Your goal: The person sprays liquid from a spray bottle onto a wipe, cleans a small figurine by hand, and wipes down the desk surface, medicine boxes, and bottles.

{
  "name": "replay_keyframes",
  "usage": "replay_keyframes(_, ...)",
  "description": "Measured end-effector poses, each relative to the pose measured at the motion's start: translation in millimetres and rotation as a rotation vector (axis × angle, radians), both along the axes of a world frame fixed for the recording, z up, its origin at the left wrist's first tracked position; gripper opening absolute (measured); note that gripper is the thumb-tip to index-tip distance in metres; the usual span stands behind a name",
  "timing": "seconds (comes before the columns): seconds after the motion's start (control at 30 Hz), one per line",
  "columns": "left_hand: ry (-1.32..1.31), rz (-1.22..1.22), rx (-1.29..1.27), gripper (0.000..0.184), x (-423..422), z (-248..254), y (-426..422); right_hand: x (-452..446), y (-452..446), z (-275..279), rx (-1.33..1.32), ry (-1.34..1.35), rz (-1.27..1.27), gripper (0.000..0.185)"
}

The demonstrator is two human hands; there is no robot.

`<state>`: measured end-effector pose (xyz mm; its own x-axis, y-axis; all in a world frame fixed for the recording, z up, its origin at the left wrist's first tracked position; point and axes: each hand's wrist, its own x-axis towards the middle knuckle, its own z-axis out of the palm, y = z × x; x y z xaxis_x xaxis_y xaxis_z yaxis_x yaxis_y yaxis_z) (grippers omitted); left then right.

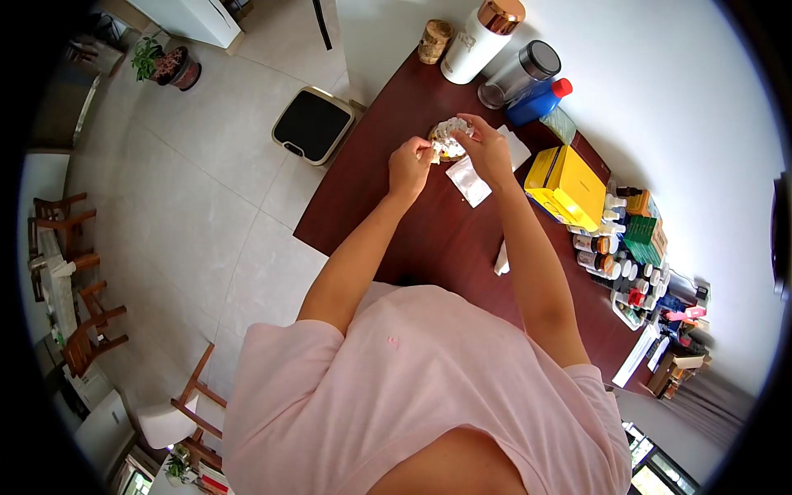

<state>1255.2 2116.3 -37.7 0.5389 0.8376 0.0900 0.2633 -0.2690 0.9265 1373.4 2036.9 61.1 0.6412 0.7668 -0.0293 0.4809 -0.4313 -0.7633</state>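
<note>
A small round dish-like thing [446,154] with a yellowish rim sits near the table's far edge, heaped with white crumpled material [450,132]. At its left side, my left hand [410,171] is closed, thumb and forefinger pinching a small pale piece [436,153]. From the right, my right hand [487,152] reaches over the dish, its fingers bent and closed on the edge of the white crumpled material. Exactly what this material is, I cannot make out. Just below the dish lies a flat silvery-white packet [469,181], partly beside my right wrist.
On the dark red table [445,239] stand a white flask [472,45], a clear jar [520,76], a blue bottle [538,102] and an open yellow box [569,188]. Several small bottles [606,256] crowd the right side. A black-topped bin [313,125] stands on the floor.
</note>
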Motion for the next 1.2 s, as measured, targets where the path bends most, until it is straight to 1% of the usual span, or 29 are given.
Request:
replay_keyframes(0.07, -0.043, -0.016, -0.152, 0.012, 0.5, -2.9, 9.0, -0.4, 0.4, 2.3, -0.017, -0.001, -0.004, 0.039)
replay_keyframes(0.13, -0.103, 0.009, -0.183, 0.014, 11.2, 2.8, 25.6, -0.3, 0.0, 1.0, -0.012, 0.001, -0.005, 0.039)
replay_keyframes(0.2, -0.008, -0.094, 0.015, 0.017, 19.7, 13.7, 39.5, 1.1, 0.1, -2.4, -0.008, 0.006, -0.003, 0.039)
replay_keyframes(0.23, -0.010, -0.094, 0.015, 0.017, 22.4, 13.0, 42.6, 1.8, 0.0, -3.9, -0.003, 0.013, -0.001, 0.039)
replay_keyframes(0.3, -0.046, -0.229, -0.090, 0.019, 27.0, 14.6, 47.1, 2.3, -0.1, -5.2, -0.002, 0.004, -0.006, 0.039)
replay_keyframes(0.33, -0.047, -0.228, -0.089, 0.019, 25.2, 15.6, 47.3, 2.0, 0.4, -5.5, -0.001, 0.000, -0.010, 0.039)
replay_keyframes(0.4, 0.139, -0.251, 0.011, 0.018, 14.3, 18.5, 45.8, 0.6, -0.4, -2.9, -0.019, -0.012, -0.009, 0.039)
replay_keyframes(0.43, 0.139, -0.251, 0.012, 0.018, 8.8, 19.6, 48.7, 1.6, -0.3, -1.8, -0.038, -0.025, -0.011, 0.038)
replay_keyframes(0.5, 0.226, -0.403, 0.057, 0.017, -0.6, 21.3, 54.2, 3.8, -0.7, -6.1, -0.003, -0.012, -0.002, 0.038)
replay_keyframes(0.53, 0.227, -0.403, 0.055, 0.017, 2.4, 23.6, 57.8, 3.4, -0.7, -7.6, 0.030, 0.003, 0.009, 0.038)
replay_keyframes(0.6, 0.283, -0.391, 0.002, 0.017, 15.9, 29.2, 71.7, 0.9, -1.0, -3.5, 0.001, 0.016, 0.000, 0.038)
replay_keyframes(0.63, 0.219, -0.390, 0.029, 0.020, 25.2, 31.9, 74.4, 0.9, -0.8, -0.8, -0.027, 0.025, -0.010, 0.038)
replay_keyframes(0.67, 0.219, -0.392, 0.028, 0.020, 36.7, 29.7, 77.5, 1.1, -0.9, -1.4, -0.028, 0.024, -0.013, 0.038)
replay_keyframes(0.73, 0.172, -0.566, 0.030, 0.021, 54.5, 32.2, 79.8, 1.3, -1.3, -3.6, -0.017, 0.004, -0.015, 0.039)
replay_keyframes(0.77, 0.217, -0.572, -0.017, 0.022, 58.2, 31.9, 78.4, 2.1, -1.4, -4.6, -0.017, 0.001, -0.020, 0.039)
replay_keyframes(0.87, 0.218, -0.630, -0.006, 0.023, 61.7, 19.1, 84.3, 1.2, -0.4, -4.6, -0.025, -0.007, -0.018, 0.039)
replay_keyframes(0.9, 0.222, -0.633, -0.003, 0.023, 60.0, 10.1, 84.5, 0.0, -0.2, -1.2, -0.027, -0.004, -0.019, 0.039)
replay_keyframes(0.97, 0.109, -0.559, -0.197, 0.022, 56.3, -6.0, 82.1, -1.6, -1.1, 2.1, -0.029, 0.000, -0.025, 0.039)
replay_keyframes(1.0, 0.112, -0.562, -0.197, 0.022, 52.4, -4.4, 78.8, -2.1, -1.3, 2.6, -0.025, -0.005, -0.025, 0.039)
replay_keyframes(1.1, 0.105, -0.336, -0.027, 0.013, 27.8, 10.2, 57.4, -1.2, -1.8, -2.0, 0.006, -0.006, -0.027, 0.039)
replay_keyframes(1.13, 0.106, -0.340, -0.023, 0.013, 20.6, 11.6, 51.7, -0.5, -1.7, -3.2, 0.026, -0.004, -0.022, 0.040)
replay_keyframes(1.2, 0.139, -0.253, 0.128, 0.012, 6.5, 13.5, 41.4, 0.9, -0.7, -0.3, -0.012, -0.012, -0.019, 0.040)
